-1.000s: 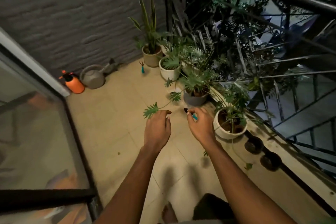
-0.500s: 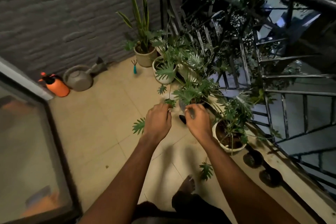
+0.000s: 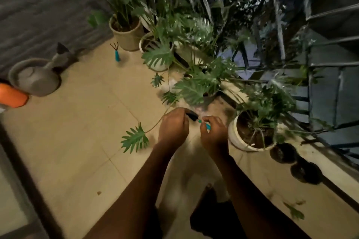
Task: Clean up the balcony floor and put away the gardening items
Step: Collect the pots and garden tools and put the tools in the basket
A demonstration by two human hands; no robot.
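In the head view, both my arms reach down over the balcony floor (image 3: 77, 141). My right grip (image 3: 213, 134) is curled and pinches the teal handle of a small tool (image 3: 202, 122). My left grip (image 3: 172, 128) is also curled, with its fingers closed on the black end of the same tool. A thin stem runs from under my left grip down to a green leaf (image 3: 135, 139) that hangs near the floor; I cannot tell if I hold this stem too. Just to the right of my right grip stands a white pot (image 3: 239, 139) with a plant. Farther away, a small rake (image 3: 116, 52) with a teal handle stands upright beside a beige pot (image 3: 127, 37). By the wall on the left are a grey watering can (image 3: 35, 80) and an orange sprayer (image 3: 11, 97). One fallen leaf (image 3: 295, 212) lies on the floor at the lower right.
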